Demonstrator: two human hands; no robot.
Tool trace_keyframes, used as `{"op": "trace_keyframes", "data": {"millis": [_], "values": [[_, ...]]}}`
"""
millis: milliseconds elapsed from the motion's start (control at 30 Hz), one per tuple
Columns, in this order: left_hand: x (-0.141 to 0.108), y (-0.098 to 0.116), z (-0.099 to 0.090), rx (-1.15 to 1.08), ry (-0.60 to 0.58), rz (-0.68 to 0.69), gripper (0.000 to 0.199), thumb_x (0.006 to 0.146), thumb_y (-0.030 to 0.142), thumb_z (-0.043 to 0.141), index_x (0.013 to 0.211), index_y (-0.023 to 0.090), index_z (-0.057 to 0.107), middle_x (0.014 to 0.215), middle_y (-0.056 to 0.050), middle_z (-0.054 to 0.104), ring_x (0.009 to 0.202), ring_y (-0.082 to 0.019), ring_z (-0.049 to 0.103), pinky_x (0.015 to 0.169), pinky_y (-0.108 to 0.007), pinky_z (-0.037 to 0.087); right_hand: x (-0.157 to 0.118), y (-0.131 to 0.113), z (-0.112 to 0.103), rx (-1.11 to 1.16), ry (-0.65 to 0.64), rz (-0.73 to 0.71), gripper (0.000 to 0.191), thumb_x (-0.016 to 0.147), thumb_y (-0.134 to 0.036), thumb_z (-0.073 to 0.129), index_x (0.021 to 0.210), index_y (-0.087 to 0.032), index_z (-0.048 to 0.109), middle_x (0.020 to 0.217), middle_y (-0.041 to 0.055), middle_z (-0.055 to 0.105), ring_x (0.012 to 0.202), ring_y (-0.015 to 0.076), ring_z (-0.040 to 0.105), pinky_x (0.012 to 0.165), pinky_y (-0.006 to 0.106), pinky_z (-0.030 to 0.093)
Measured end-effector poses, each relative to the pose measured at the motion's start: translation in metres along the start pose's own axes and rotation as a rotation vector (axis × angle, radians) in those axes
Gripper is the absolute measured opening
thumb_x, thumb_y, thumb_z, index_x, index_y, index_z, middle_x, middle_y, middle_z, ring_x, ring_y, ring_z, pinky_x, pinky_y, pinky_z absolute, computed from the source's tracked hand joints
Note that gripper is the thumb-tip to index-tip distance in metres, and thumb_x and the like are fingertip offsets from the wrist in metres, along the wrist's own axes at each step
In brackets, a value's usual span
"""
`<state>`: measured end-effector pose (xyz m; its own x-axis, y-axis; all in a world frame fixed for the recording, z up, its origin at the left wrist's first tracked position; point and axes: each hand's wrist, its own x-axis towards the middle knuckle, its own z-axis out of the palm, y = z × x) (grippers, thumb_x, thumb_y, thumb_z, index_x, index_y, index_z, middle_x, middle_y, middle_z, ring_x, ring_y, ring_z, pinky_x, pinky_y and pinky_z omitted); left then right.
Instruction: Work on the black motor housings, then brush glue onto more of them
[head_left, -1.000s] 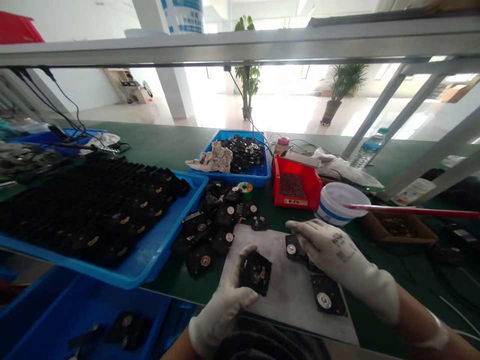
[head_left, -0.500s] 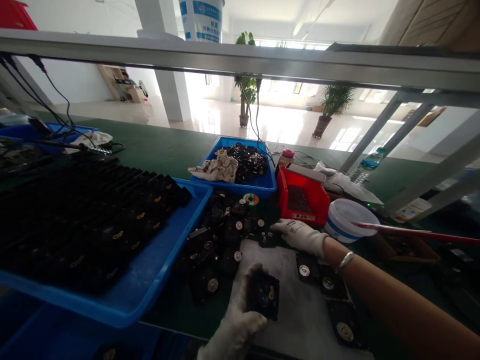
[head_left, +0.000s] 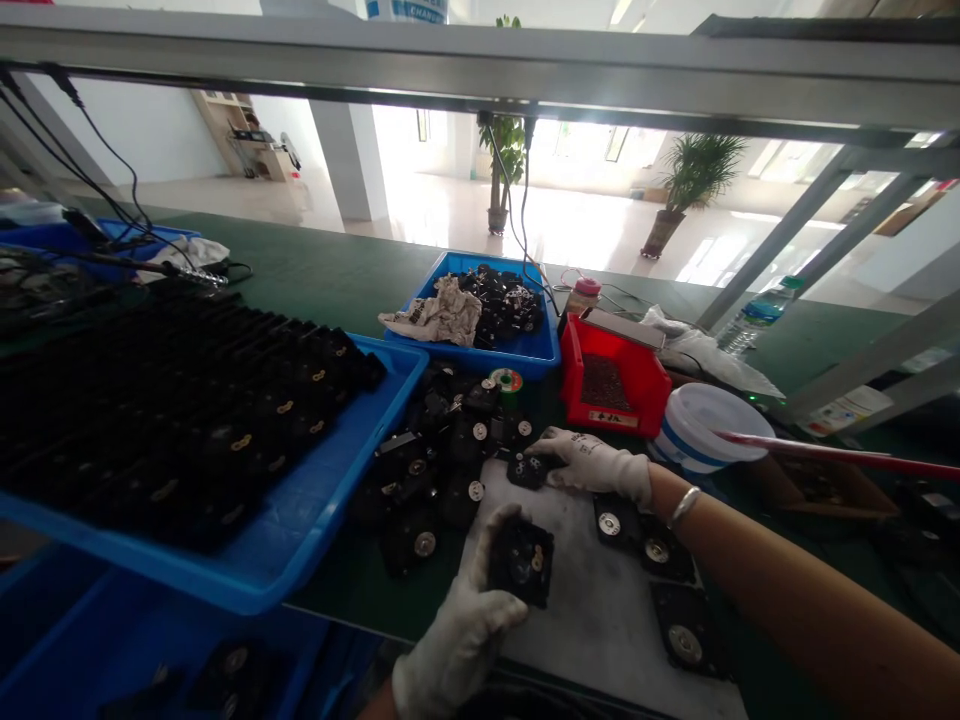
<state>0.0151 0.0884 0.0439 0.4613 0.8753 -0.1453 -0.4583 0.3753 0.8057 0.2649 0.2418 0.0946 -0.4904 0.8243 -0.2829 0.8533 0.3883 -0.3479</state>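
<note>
My left hand (head_left: 461,620), in a white glove, grips a square black plastic housing (head_left: 523,562) by its edges. A small gold figure-eight piece shows on the housing's face. Also gloved, my right hand (head_left: 589,462) has its fingers and thumb around a small black part (head_left: 527,468) with silver round spots, at the far edge of a grey mat (head_left: 592,620). On the mat's right side lie several black housings (head_left: 679,640) with silver discs. A pile of similar black parts (head_left: 457,445) sits left of the mat.
A large blue tray (head_left: 300,565) with rows of black housings stands at left. Farther back are a blue tray (head_left: 517,358) of parts and a cloth, a solder reel (head_left: 507,381), a red bin (head_left: 619,418), a white tub (head_left: 712,425) and a bottle (head_left: 761,320). A shelf beam (head_left: 480,70) crosses above.
My right hand has moved left and slightly nearer, closing around the small black part, which has shifted a little. My left hand still holds the housing. The view has tilted down.
</note>
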Motion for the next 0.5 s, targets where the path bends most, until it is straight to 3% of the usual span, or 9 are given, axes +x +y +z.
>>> {"op": "trace_keyframes", "data": {"millis": [133, 233, 367, 500], "values": [[0.000, -0.006, -0.004, 0.046, 0.037, 0.012, 0.082, 0.079, 0.023, 0.075, 0.157, 0.028, 0.050, 0.162, -0.006, 0.048, 0.156, -0.037, 0.034, 0.129, -0.049, 0.028, 0.001, -0.005, -0.002, 0.043, 0.048, -0.029, 0.051, 0.078, -0.016, 0.079, 0.128, -0.021, 0.076, 0.128, 0.0102, 0.070, 0.110, 0.0263, 0.072, 0.097, 0.033, 0.055], [0.001, -0.004, -0.001, 0.021, 0.046, 0.017, 0.082, 0.077, 0.023, 0.078, 0.154, 0.029, 0.053, 0.161, -0.007, 0.050, 0.155, -0.038, 0.035, 0.129, -0.050, 0.026, -0.013, -0.014, -0.010, 0.070, 0.168, -0.022, 0.037, 0.085, -0.022, 0.072, 0.122, -0.019, 0.075, 0.121, 0.0103, 0.071, 0.105, 0.0250, 0.071, 0.096, 0.034, 0.055], [0.002, 0.003, 0.009, 0.067, 0.085, 0.064, 0.081, 0.076, 0.022, 0.079, 0.152, 0.029, 0.054, 0.157, -0.007, 0.054, 0.154, -0.037, 0.037, 0.130, -0.049, 0.023, -0.055, -0.037, -0.019, 0.096, 0.363, 0.035, 0.023, 0.098, -0.027, 0.052, 0.108, -0.020, 0.072, 0.106, 0.0101, 0.072, 0.099, 0.0250, 0.068, 0.093, 0.036, 0.053], [0.000, 0.005, 0.018, 0.150, 0.071, 0.106, 0.080, 0.075, 0.021, 0.081, 0.149, 0.029, 0.054, 0.155, -0.007, 0.055, 0.153, -0.036, 0.038, 0.127, -0.046, 0.029, -0.101, -0.068, -0.010, 0.133, 0.372, 0.117, 0.030, 0.100, -0.030, 0.042, 0.085, -0.023, 0.067, 0.086, 0.0079, 0.073, 0.082, 0.0225, 0.066, 0.076, 0.032, 0.051]]}}
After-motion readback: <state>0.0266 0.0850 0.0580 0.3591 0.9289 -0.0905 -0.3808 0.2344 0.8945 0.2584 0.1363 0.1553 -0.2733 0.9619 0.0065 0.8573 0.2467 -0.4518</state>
